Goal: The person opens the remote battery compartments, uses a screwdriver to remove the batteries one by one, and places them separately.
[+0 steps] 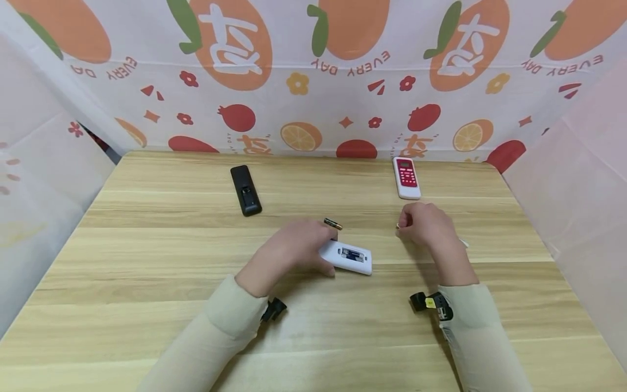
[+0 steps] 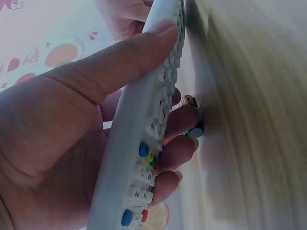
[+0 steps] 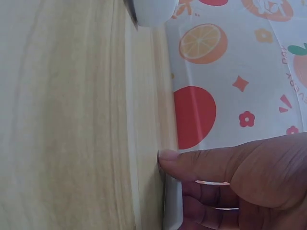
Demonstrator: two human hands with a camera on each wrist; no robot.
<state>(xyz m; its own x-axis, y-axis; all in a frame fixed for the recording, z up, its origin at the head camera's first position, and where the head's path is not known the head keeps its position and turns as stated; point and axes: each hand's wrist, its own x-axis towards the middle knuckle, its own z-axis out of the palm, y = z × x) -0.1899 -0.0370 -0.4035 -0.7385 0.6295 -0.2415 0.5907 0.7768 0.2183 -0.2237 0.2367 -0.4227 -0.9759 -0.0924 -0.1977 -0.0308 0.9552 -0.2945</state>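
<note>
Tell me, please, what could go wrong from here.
The left hand might nudge the loose battery beside it, which could roll away. If the white remote in that hand tips, what sits in its uncovered battery compartment might drop out. The thin white piece pinched by the right hand could slip.

On this pale wood-grain table [image 1: 147,261] I see a black remote [image 1: 244,188] lying face down, a loose battery [image 1: 333,224] and a red-faced white remote [image 1: 406,178].

The left grip [image 1: 300,246] hides 1 end of its white remote [image 1: 338,261].
</note>
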